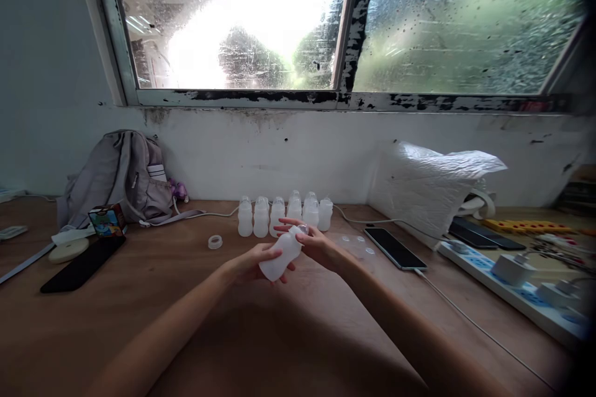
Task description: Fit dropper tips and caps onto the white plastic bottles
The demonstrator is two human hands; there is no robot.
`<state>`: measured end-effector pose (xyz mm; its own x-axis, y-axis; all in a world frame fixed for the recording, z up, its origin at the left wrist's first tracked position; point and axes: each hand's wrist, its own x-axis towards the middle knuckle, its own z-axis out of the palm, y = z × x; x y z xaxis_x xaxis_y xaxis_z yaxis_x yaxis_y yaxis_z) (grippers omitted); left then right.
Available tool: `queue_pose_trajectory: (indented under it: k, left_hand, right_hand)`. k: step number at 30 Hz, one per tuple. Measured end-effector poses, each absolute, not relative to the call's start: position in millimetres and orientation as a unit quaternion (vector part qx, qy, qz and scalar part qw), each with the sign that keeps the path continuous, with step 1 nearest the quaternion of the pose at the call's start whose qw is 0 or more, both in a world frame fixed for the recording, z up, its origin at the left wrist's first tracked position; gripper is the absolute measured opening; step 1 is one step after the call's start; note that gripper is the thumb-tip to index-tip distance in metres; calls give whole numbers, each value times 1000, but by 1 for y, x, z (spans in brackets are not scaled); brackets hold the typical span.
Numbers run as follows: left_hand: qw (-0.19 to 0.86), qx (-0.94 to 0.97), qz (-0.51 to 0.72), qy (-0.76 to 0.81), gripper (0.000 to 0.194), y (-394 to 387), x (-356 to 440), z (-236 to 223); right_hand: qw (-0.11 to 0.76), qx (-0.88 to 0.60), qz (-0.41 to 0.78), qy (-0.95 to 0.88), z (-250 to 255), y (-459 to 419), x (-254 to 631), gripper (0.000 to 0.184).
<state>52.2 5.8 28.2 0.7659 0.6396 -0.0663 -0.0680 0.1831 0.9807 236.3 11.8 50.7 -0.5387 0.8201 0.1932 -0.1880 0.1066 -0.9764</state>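
Observation:
My left hand [256,260] is wrapped round the body of a frosted white baby bottle [278,260]. The bottle tilts, its top pointing up and to the right. At that top end my right hand [319,244] closes its thumb and fingers about the neck, where a clear teat-like piece [303,229] shows. Just behind my hands, similar bottles stand upright in a row, such as the leftmost bottle [245,217]; my right fingers hide part of the row. To the left lies a translucent ring [215,241]. Several small clear discs [370,251] lie right of my right hand.
A black phone [395,248] with a cable lies to the right, before a long power strip [503,279] and a silvery padded bag [414,186]. On the left are a grey backpack [118,177], a small colourful box [107,221] and a black slab [84,265]. A wall and window rise behind.

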Motion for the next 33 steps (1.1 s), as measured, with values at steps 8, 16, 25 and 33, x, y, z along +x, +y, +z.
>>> queue_pose_trajectory:
  k: [8,16,25,33]
  left_hand:
    - [517,676,356,386,34,-12,86,1]
    - [790,517,270,189,28,-18,82,4]
    - [599,647,370,291,13,-14,89,-1]
    - [324,731,408,441,34,-6,84,-16]
  right_hand:
    - [530,-370,517,-561,25,4,204,20]
    - [476,-277,639,-538,49,-8,207,29]
    - [503,-305,575,-569,45,-10,203,21]
    - [550,-353,432,-621,30,-13,192,17]
